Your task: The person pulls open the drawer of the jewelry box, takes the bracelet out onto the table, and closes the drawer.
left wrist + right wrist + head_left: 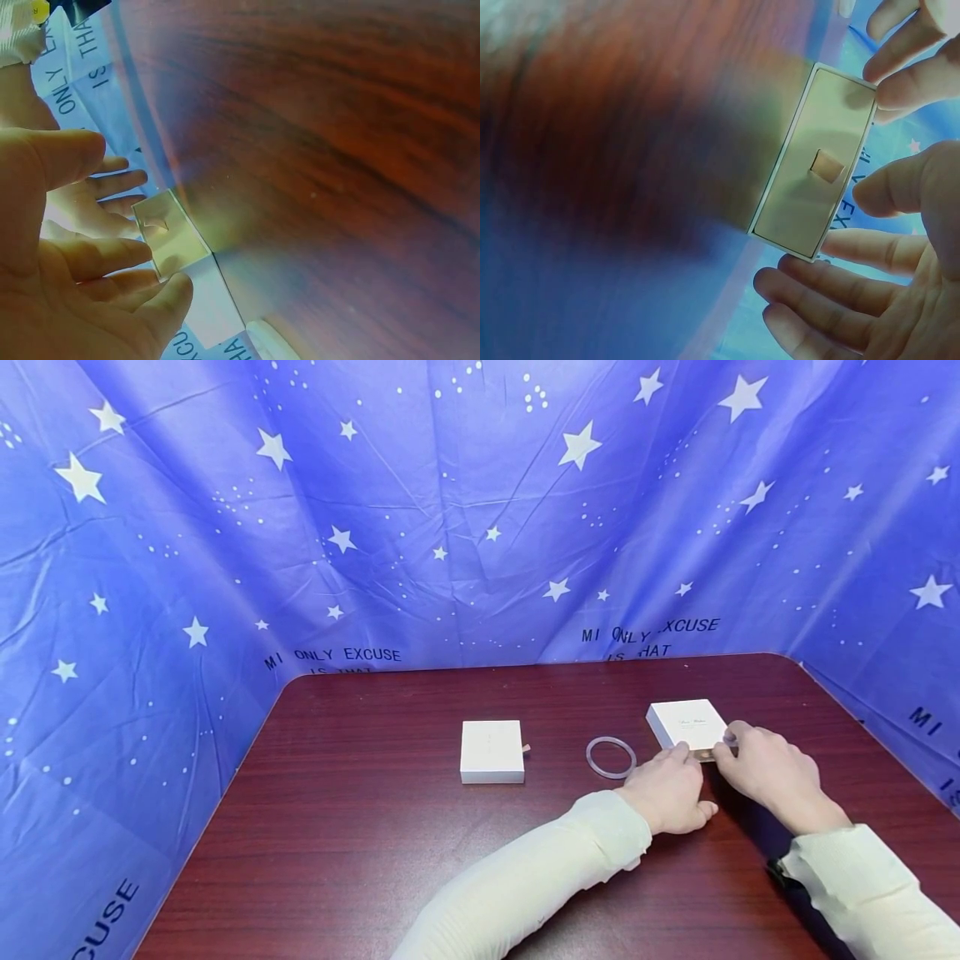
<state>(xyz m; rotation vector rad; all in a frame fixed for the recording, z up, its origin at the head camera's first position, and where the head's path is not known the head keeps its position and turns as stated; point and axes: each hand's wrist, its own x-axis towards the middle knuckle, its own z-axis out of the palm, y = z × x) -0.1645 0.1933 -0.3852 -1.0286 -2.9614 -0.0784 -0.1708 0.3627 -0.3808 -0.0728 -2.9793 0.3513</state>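
Note:
A white flat box [686, 720] with small print on its lid lies at the table's right side, between my two hands. In the right wrist view its near side [791, 191] shows a short ribbon tab [826, 166]. Fingertips of my left hand [667, 789] touch the box's near left corner, thumb held apart. My right hand [768, 768] is at the other end, fingers mostly straight, fingertips against that end and the thumb near the top edge. A pale translucent bangle [588, 758] lies flat just left of my left hand.
A second white box [491, 747] with a small pinkish tab [527, 748] on its right side sits near the middle of the dark red wooden table [360, 827]. A blue star-printed curtain [450, 485] hangs behind and along both sides.

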